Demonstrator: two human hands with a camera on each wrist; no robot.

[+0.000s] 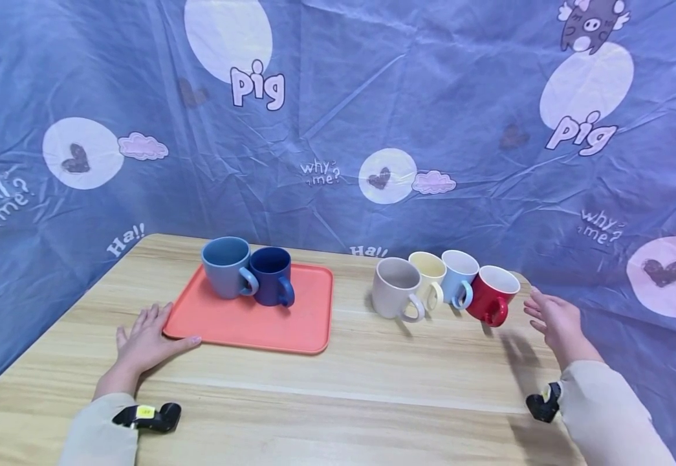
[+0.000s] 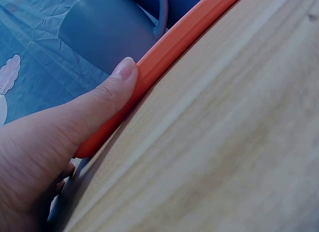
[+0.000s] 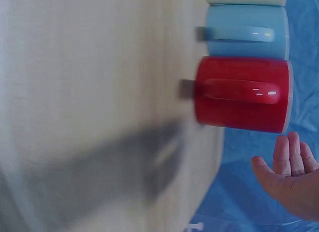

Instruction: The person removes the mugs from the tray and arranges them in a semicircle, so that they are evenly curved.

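My left hand [image 1: 145,343] rests at the near left corner of a coral-orange tray [image 1: 308,323], its fingers spread along the left side. Its thumb [image 2: 107,95] lies against the tray's front rim. On the tray stand a grey-blue mug [image 1: 224,268] and a dark navy mug [image 1: 269,277], side by side. My right hand [image 1: 557,321] is held with fingers extended just right of a red mug [image 1: 486,298], holding nothing. In the right wrist view, the fingertips are close to the red mug's rim, with a gap between them.
Left of the red mug, a light blue mug [image 1: 458,278], a pale yellow mug [image 1: 425,272] and a grey mug [image 1: 392,291] stand close together on the wooden table [image 1: 372,401]. Behind the table hangs a blue printed cloth [image 1: 338,116].
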